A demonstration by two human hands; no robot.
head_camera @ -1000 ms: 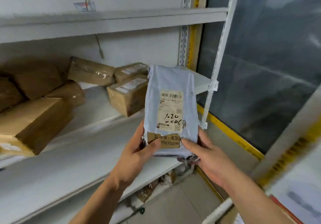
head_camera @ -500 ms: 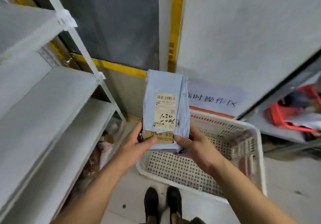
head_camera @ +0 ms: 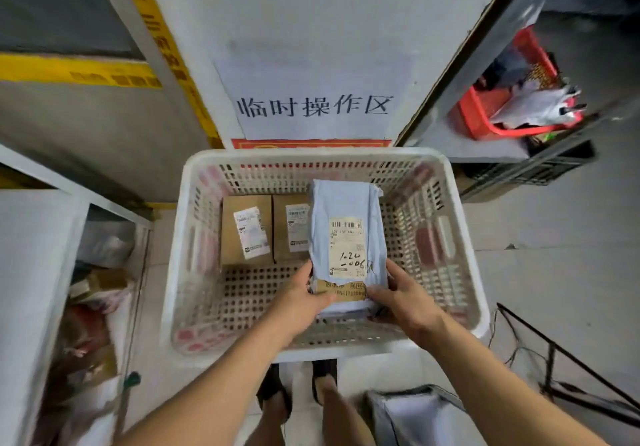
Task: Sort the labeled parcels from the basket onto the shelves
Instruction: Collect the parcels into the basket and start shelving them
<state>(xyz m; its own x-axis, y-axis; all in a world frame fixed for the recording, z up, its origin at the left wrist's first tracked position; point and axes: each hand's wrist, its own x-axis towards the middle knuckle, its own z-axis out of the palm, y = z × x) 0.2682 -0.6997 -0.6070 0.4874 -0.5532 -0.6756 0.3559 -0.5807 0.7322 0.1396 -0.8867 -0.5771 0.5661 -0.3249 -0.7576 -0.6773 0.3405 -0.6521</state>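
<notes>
Parcel (head_camera: 348, 234), gripped at its lower edge by both hands (head_camera: 353, 298), above basket (head_camera: 467, 272).

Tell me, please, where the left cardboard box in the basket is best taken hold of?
Grip the left cardboard box across its two long sides, coming from above. It lies flat, label up, against the second box, so that seam looks tight; the near short end is free.

**Bare arms, dark sandals**

Two forearms, uncovered from elbow to wrist, no sleeve edge in view. Left hand (head_camera: 300, 302) and right hand (head_camera: 403, 302) both ungloved, without ring, watch or band. Short, plain fingernails. Lower down, bare knees and shins, and two feet in dark open sandals (head_camera: 323, 374) with broad straps across the top; toes hidden behind the legs.
</notes>
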